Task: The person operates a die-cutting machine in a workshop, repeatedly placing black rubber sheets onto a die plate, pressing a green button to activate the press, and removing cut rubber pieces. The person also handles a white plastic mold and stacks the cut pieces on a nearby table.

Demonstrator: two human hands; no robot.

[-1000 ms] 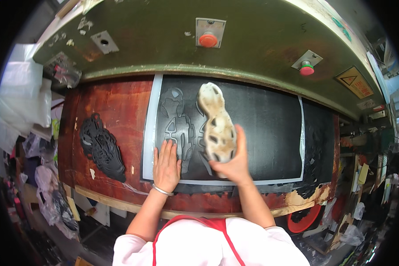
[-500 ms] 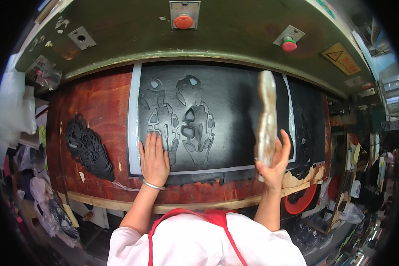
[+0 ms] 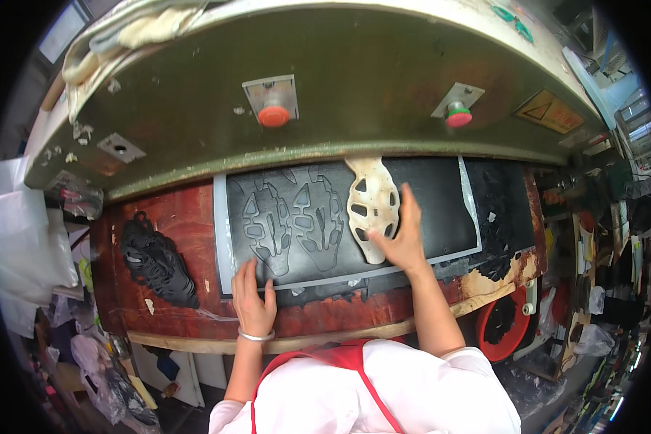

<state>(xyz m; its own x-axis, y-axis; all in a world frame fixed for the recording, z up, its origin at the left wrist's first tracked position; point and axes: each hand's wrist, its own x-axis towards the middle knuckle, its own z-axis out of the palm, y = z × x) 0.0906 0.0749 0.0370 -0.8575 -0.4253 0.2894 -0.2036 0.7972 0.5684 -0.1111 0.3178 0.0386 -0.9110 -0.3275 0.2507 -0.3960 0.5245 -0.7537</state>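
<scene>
A cream-coloured cutting die (image 3: pixel 373 189), shoe-upper shaped with several cut-outs, lies flat on a black sheet (image 3: pixel 434 210). My right hand (image 3: pixel 403 235) grips its right side, the thumb over the lower part and the fingers along the edge. Left of the die, two shoe-upper outlines (image 3: pixel 317 224) are cut into the sheet, their pieces lying in place. My left hand (image 3: pixel 253 300) rests open at the sheet's front left corner, fingers slightly apart, a bangle on the wrist.
A green machine beam (image 3: pixel 362 87) crosses behind the sheet, with a red button (image 3: pixel 273 116) and a green-and-red button (image 3: pixel 458 116). On the reddish board (image 3: pixel 210 315), a pile of cut black pieces (image 3: pixel 155 260) lies at left. A red bin (image 3: pixel 510 329) stands at lower right.
The cutting die has gone from edge-on above the sheet's right part to flat beside the cut outlines. My left hand has slid back toward the front edge. The beam now covers the sheet's far part.
</scene>
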